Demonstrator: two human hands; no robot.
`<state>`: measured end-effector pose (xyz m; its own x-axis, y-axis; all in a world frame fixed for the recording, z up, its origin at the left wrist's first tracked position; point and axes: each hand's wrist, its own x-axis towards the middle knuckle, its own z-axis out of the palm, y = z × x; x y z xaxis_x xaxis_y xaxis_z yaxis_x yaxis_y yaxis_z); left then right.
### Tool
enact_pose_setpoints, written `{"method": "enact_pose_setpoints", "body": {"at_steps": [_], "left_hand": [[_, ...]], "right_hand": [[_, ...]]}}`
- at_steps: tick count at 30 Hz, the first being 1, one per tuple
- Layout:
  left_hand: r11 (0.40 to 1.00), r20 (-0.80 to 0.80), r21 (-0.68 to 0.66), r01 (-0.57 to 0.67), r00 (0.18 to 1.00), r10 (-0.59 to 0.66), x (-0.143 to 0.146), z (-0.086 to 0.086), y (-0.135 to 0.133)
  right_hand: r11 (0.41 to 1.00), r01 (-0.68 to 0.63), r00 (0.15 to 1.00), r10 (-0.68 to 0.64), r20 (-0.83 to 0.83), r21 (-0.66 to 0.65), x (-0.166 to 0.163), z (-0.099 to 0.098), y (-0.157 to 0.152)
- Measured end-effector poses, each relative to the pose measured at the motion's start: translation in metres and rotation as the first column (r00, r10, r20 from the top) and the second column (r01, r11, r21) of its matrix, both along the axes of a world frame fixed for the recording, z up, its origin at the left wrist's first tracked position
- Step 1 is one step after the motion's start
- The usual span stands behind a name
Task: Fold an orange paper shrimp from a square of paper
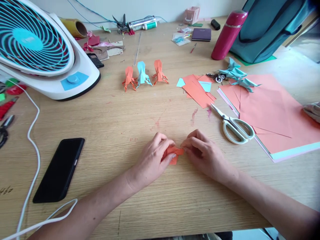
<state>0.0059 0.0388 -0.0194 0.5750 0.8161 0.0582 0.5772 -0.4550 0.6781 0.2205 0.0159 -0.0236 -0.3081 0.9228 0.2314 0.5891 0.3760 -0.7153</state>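
Note:
A small folded piece of orange paper [173,159] lies low over the table in front of me. My left hand [157,154] grips its left side, with the thumb on top and the fingers behind. At its right tip, my right hand [203,154] pinches the corner between thumb and fingers. Parts of the paper are hidden behind my left fingers. Farther back stand three folded paper figures: an orange one [129,79], a light blue one [143,74] and another orange one [159,71].
White-handled scissors [235,128] lie right of my hands, beside stacked orange sheets [272,110] and paper offcuts [197,90]. A black phone [60,170] and a white cable [35,133] are at left. Behind stand a fan [37,40], a pink flask [228,35] and a teal bag [267,30].

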Motion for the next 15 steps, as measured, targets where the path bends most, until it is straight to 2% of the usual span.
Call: {"method": "enact_pose_setpoints", "body": {"at_steps": [6,11,15], "left_hand": [[0.999,-0.125,-0.036,0.005,0.992,-0.009,0.008,0.014,0.009],[0.957,0.042,-0.280,-0.075,0.995,0.090,0.016,0.025,0.017],[0.965,0.078,-0.251,-0.079,0.992,0.101,0.021,0.024,0.023]], "right_hand": [[0.993,0.119,0.979,-0.113,-0.169,0.025,0.007,-0.003,0.003],[0.984,0.174,0.949,-0.174,-0.261,-0.024,0.011,-0.003,0.004],[0.985,0.157,0.945,-0.172,-0.277,-0.075,0.010,-0.004,0.005]]}}
